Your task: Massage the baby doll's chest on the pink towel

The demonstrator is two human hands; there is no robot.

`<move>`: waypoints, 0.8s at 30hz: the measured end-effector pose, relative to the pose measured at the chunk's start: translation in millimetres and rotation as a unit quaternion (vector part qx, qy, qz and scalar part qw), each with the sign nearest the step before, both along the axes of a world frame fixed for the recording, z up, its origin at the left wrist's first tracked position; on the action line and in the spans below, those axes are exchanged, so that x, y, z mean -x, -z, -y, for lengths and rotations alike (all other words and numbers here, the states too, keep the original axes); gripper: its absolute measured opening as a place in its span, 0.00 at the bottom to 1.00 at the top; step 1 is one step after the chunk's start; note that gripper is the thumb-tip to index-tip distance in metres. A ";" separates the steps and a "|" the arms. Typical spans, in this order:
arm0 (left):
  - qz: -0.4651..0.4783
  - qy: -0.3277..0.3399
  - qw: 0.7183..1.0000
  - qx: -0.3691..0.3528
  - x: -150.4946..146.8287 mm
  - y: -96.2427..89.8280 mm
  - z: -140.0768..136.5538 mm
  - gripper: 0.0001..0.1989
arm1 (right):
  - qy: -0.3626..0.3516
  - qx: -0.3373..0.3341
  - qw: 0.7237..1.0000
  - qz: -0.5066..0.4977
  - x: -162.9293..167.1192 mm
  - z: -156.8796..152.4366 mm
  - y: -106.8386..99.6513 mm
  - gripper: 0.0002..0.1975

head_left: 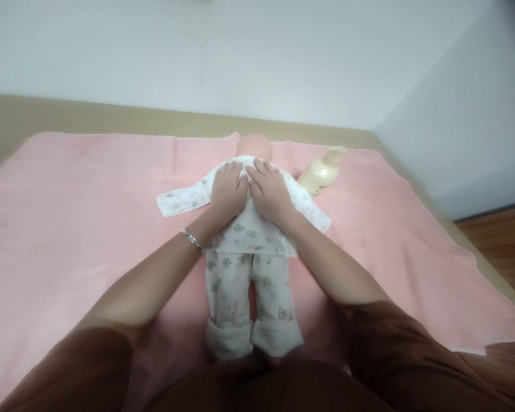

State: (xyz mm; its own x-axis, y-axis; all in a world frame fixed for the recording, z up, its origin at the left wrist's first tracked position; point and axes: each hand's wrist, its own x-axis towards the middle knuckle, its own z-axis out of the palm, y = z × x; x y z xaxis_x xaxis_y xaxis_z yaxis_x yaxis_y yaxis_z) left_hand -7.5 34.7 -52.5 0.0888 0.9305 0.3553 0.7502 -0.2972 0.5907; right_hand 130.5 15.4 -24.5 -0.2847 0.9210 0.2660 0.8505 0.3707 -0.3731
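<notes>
A baby doll [254, 145] lies with its head away from me, the back of the head showing and no face visible. It wears a white patterned top [253, 233] with long sleeves spread to both sides, and matching trousers [229, 286] with turned-up cuffs. My left hand [229, 189] rests flat on the left side of the upper back, fingers stretched out. Flat on the right side lies my right hand [269, 189], its fingers slightly spread. The two thumbs nearly meet at the middle. Neither hand grips anything.
Under the doll spreads a pink blanket [111, 189] on a tan surface [111, 117]. A cream-coloured bottle [321, 173] lies tilted just right of the doll's right-hand sleeve. White walls [240, 57] stand behind and to the right. Wooden floor [502, 246] shows at the right.
</notes>
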 end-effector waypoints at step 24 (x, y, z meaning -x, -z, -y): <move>-0.050 0.052 0.997 -0.008 -14.9 -13.2 31.1 0.27 | 0.018 -0.038 0.999 -0.002 -1.8 7.0 0.9 0.26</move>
